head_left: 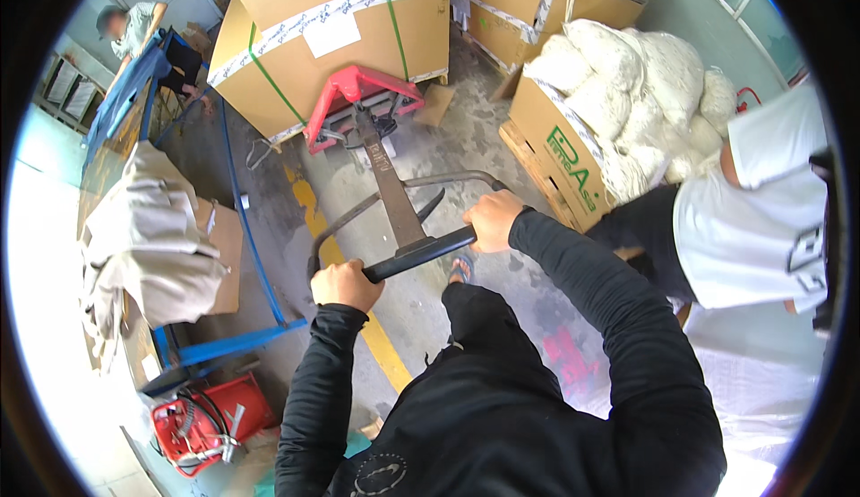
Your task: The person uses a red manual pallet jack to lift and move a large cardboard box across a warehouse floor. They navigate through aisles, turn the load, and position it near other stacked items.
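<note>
Both my hands are closed around the handle of a pallet jack. My left hand (348, 286) grips the left end of its black crossbar (421, 253), and my right hand (496, 220) grips the right end. A curved metal loop (354, 215) runs out in front of my knuckles. From the bar, a worn brown shaft (389, 184) leads forward to the red pallet jack body (356, 85). That body stands against a large cardboard box (296, 58) bound with green straps. The jack's forks are hidden from here.
White sacks (658, 94) fill a cardboard carton (560, 152) on a wooden pallet (542, 175) at right. Close on my right stands a person in a white shirt (752, 219). A blue-framed table (237, 345) with beige cloth (161, 246) and a red tray (219, 421) lie left. Another person (134, 31) is far left.
</note>
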`<state>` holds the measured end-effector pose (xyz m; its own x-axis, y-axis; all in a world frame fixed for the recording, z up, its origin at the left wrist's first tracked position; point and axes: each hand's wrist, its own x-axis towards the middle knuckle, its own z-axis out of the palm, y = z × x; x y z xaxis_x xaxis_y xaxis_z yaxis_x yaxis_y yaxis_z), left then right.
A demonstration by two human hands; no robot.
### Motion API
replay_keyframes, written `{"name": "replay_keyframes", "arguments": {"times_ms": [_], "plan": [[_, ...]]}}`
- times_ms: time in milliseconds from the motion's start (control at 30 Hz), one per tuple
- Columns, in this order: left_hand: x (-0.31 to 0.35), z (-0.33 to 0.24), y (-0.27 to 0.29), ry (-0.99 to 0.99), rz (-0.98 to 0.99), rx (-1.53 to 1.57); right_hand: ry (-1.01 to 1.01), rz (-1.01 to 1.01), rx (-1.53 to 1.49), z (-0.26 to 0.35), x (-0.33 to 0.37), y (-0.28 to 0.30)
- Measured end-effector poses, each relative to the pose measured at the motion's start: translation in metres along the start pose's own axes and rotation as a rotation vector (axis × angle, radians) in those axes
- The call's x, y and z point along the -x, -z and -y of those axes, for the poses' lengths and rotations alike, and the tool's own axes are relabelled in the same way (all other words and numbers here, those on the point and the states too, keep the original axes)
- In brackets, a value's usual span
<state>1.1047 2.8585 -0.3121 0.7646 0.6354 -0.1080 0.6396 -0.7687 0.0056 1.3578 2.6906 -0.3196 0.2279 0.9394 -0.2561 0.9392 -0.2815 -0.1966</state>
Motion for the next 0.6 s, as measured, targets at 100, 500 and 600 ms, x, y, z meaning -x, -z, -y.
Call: {"name": "replay_keyframes", "arguments": {"times_ms": [100,500,600], "plan": [[0.069,0.011,-0.006,-0.026,-0.004,-0.014,0.029,0.049,-0.054,0.046,0.054,-0.025],[0.332,0.074,-0.009,-0.079,0.193,-0.155,-0.004,0.109,-0.215,0.263,0.26,-0.102],[0.402,0.047,-0.022,-0.093,0.145,-0.066,0.023,0.071,-0.196,0.27,0.321,-0.126]]}}
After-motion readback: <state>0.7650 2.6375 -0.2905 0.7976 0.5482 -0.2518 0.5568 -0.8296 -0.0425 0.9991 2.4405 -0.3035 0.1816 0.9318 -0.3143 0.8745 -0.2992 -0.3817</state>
